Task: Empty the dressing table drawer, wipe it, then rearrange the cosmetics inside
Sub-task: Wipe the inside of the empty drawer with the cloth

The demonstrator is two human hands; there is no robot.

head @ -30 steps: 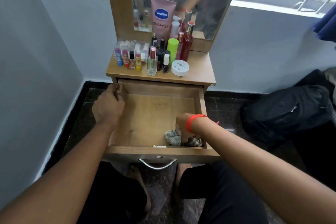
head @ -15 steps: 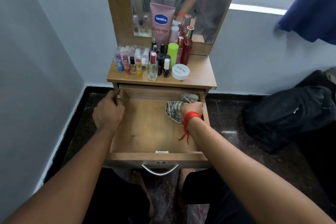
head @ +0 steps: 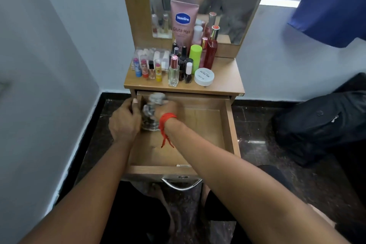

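head view: the drawer [head: 229,130] stands pulled out under the dressing table top [head: 225,77]. the cosmetics [head: 174,65] are all up on that top, crowded at its left and middle against the mirror [head: 237,6], with a white jar [head: 204,76] nearest the front edge. the left hand [head: 123,123] curls its fingers over the drawer's left wall at the far corner. the right hand [head: 169,108], a red thread [head: 166,123] at its wrist, clutches a crumpled cloth [head: 151,113] in that same corner, blurred, just beside the left hand. open wooden floor shows from the hands across to the right wall and down to the front wall, where a small white piece [head: 183,165] lies. a black bag [head: 316,123] sits on the ground to the right, well apart. the grey wall [head: 49,65] stands near on the left.
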